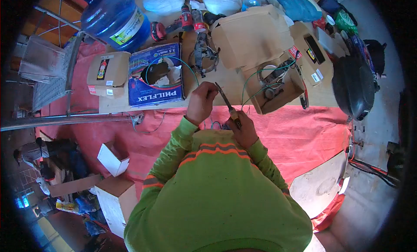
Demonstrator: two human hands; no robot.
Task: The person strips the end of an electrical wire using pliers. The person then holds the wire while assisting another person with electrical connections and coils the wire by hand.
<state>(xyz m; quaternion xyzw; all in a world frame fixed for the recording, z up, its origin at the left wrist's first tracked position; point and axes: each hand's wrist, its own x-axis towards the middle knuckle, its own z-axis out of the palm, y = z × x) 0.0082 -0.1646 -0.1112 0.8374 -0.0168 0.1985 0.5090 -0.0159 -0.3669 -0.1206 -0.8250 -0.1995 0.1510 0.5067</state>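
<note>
In front of my chest, my right hand (pixel 243 129) is closed around the handle of a long, narrow tool with a dark blade (pixel 224 96), which points up and to the left. My left hand (pixel 202 103) is pinched near the tip of that blade; what its fingers hold is too small to make out. A thin green wire (pixel 194 73) runs from the blue PHILFLEX box (pixel 155 96) toward my left hand. Another green wire (pixel 244 87) leads from the open cardboard box (pixel 278 105), which holds metal fittings, down toward my right hand.
The wooden table (pixel 114 105) also bears a blue water jug (pixel 117 23), a brown box (pixel 106 73), a red drill (pixel 186 18), a metal fitting (pixel 202 54) and a black case (pixel 354 87). White boxes (pixel 115 200) stand at lower left; a person (pixel 37 154) is beyond them.
</note>
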